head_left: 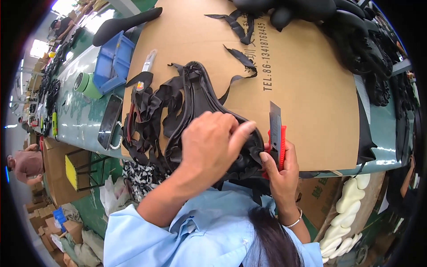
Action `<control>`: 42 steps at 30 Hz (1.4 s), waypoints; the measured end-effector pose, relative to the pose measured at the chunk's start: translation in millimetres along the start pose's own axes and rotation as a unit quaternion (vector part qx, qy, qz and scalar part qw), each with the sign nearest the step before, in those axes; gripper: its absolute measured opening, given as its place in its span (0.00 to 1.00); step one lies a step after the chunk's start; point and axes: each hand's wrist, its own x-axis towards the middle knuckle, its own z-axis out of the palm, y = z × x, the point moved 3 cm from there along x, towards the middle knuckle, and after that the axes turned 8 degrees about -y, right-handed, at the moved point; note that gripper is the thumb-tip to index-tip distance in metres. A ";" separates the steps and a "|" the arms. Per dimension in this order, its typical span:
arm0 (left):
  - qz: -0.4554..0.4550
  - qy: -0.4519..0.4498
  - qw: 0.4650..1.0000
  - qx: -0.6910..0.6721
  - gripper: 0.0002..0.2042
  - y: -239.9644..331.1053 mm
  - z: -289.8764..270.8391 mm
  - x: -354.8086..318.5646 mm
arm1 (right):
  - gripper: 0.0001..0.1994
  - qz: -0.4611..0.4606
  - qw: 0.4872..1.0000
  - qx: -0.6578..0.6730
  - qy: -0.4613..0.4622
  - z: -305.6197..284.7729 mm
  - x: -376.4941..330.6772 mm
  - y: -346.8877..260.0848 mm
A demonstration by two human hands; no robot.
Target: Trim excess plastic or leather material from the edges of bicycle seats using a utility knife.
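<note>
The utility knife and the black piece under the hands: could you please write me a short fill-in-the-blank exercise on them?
1. The right hand holds a red utility knife with its blade pointing ____.
2. The left hand presses on the ____-coloured cover.
3. The cover lies on a sheet of ____.
4. The blue bin stands to the person's ____.

Missing words: up; black; cardboard; left
</note>
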 end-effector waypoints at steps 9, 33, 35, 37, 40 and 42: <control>-0.047 0.035 0.983 -0.175 0.05 -6.0 26.5 -29.6 | 0.26 -0.252 0.876 -0.398 -0.101 -29.4 -4.4 -46.1; -0.095 0.235 0.733 -0.631 0.10 -23.4 28.8 -36.8 | 0.31 -0.114 0.774 -0.600 -0.168 -15.7 -35.2 -76.6; -0.035 0.255 0.704 -0.662 0.08 -23.0 25.4 -36.4 | 0.28 -0.108 0.841 -0.520 -0.105 -14.9 -52.4 -50.6; -0.044 0.211 0.656 -0.723 0.07 -16.2 26.2 -39.8 | 0.28 -0.122 0.881 -0.456 -0.037 -7.7 -70.9 -30.3; -0.067 0.077 0.742 -0.662 0.06 -18.0 23.3 -35.9 | 0.27 -0.141 0.861 -0.488 -0.017 -8.9 -54.3 -32.6; -0.072 0.021 0.932 -0.354 0.06 -16.5 13.3 -23.2 | 0.27 -0.178 0.828 -0.531 -0.033 -14.8 -33.1 -42.4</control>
